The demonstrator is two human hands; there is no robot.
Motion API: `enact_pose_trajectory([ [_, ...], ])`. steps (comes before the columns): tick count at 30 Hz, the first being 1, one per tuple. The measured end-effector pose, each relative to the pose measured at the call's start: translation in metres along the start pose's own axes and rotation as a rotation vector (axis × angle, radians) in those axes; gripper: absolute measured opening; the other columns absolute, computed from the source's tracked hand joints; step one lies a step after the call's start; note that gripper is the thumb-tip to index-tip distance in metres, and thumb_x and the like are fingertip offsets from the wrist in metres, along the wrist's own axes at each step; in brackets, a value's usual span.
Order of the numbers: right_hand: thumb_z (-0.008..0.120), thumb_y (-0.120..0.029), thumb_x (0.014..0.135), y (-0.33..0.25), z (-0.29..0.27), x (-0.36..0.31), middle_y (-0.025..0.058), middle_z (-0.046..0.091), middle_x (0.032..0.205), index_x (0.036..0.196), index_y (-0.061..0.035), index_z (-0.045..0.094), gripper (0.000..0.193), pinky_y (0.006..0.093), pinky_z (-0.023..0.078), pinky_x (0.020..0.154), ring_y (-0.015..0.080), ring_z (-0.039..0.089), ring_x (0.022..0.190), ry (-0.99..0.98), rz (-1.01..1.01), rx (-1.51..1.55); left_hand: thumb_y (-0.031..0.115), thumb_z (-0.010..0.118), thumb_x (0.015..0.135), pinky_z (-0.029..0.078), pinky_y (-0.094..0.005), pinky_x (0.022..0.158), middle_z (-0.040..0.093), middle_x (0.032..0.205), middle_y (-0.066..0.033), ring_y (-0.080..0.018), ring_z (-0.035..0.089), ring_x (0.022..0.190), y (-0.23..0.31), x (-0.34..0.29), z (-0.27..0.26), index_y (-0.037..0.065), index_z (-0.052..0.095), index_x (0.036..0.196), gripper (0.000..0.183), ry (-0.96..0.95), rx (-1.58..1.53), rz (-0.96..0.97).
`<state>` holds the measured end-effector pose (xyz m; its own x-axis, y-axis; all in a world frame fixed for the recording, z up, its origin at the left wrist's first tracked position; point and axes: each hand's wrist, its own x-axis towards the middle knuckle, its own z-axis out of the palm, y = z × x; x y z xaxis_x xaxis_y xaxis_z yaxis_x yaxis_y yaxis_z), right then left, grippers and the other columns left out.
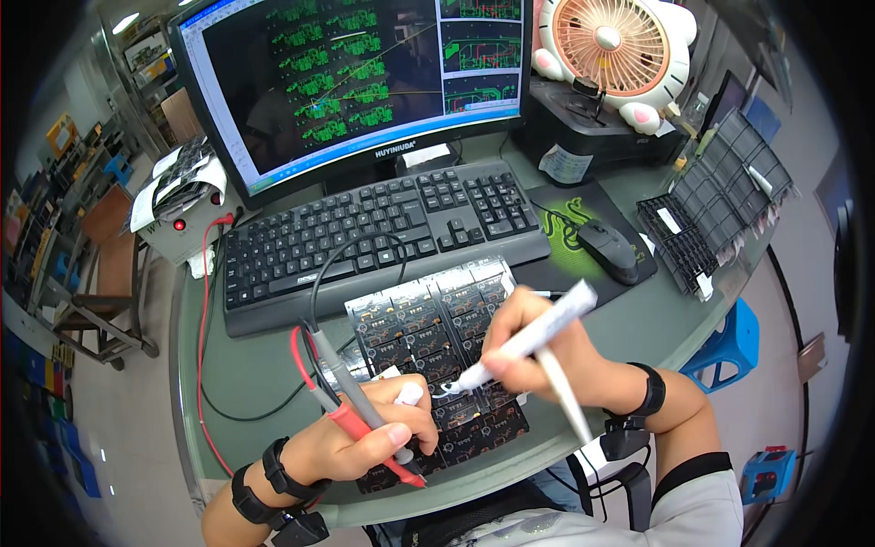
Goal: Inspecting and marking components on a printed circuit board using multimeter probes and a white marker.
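Note:
A dark panel of printed circuit boards (401, 333) lies on the green desk mat in front of me. My right hand (551, 351) is closed around a white marker pen (547, 326), its tip at the panel's surface beside a white mark. A thin white stick (567, 397) also sticks out below that hand. Over the panel's lower left, my left hand (374, 438) grips a red test probe (354, 422) and a grey-black test probe (344, 372), points downward. A small white cap (409, 394) shows between its fingers.
A black keyboard (365, 232) sits behind the panel, below a monitor (365, 82). To the right are a mouse (606, 251) on its pad, black racks (679, 242) and a fan (611, 41). Red and black leads loop from the probes toward a box (178, 228) at left.

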<state>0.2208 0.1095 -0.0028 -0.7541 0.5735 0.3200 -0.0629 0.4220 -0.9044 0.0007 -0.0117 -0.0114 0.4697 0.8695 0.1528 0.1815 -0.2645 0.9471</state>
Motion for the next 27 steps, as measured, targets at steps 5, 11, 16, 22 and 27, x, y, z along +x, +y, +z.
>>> enact_pose_trajectory([
  [5, 0.067, -0.021, 0.09, -0.017, -0.01, 0.018, 0.007, 0.062, 0.078, 0.094, -0.0034, 0.047, 0.026, 0.0219, 0.05, 0.061, 0.0083, 0.06, 0.069, -0.085, 0.245, 0.397, 0.032, 0.035, 0.092, 0.038, -0.0353, 0.071, 0.048, 0.077, -0.0069, -0.0211, 0.048, 0.073, -0.005, 0.004, 0.0, 0.005, 0.061, 0.075, 0.041, -0.024, 0.041, 0.038],
  [11, 0.07, -0.019, 0.088, -0.024, -0.002, 0.028, 0.0043, 0.061, 0.083, 0.094, -0.004, 0.051, 0.025, 0.0211, 0.049, 0.062, 0.0071, 0.059, 0.072, -0.251, 0.285, 0.365, 0.032, 0.035, 0.093, 0.037, -0.0367, 0.075, 0.05, 0.078, -0.0069, -0.0221, 0.048, 0.075, 0.0, -0.002, 0.002, 0.006, 0.061, 0.074, 0.041, -0.006, 0.063, 0.043],
  [16, 0.069, -0.031, 0.089, -0.029, -0.001, 0.039, 0.0061, 0.061, 0.088, 0.101, -0.003, 0.054, 0.034, 0.029, 0.049, 0.072, 0.0136, 0.06, 0.086, -0.44, 0.222, 0.114, 0.031, 0.035, 0.093, 0.039, -0.0373, 0.075, 0.051, 0.079, -0.0079, -0.0232, 0.049, 0.076, -0.004, -0.001, 0.004, 0.006, 0.061, 0.073, 0.041, 0.008, 0.004, 0.033],
  [22, 0.07, -0.031, 0.088, -0.026, 0.012, 0.034, 0.0062, 0.06, 0.086, 0.093, -0.0023, 0.055, 0.033, 0.0277, 0.048, 0.068, 0.0117, 0.059, 0.081, -0.323, 0.203, 0.097, 0.031, 0.036, 0.093, 0.039, -0.0379, 0.074, 0.052, 0.075, -0.0078, -0.0231, 0.05, 0.076, -0.003, -0.002, 0.005, 0.006, 0.062, 0.072, 0.041, 0.048, 0.037, 0.03],
  [27, 0.072, -0.017, 0.087, -0.028, 0.015, 0.027, 0.0018, 0.059, 0.078, 0.089, -0.0047, 0.051, 0.024, 0.0204, 0.044, 0.054, 0.0053, 0.055, 0.064, -0.246, 0.285, 0.192, 0.031, 0.036, 0.093, 0.039, -0.0375, 0.073, 0.051, 0.077, -0.0074, -0.0225, 0.05, 0.076, -0.001, -0.001, 0.007, 0.006, 0.063, 0.073, 0.042, 0.044, 0.025, 0.053],
])
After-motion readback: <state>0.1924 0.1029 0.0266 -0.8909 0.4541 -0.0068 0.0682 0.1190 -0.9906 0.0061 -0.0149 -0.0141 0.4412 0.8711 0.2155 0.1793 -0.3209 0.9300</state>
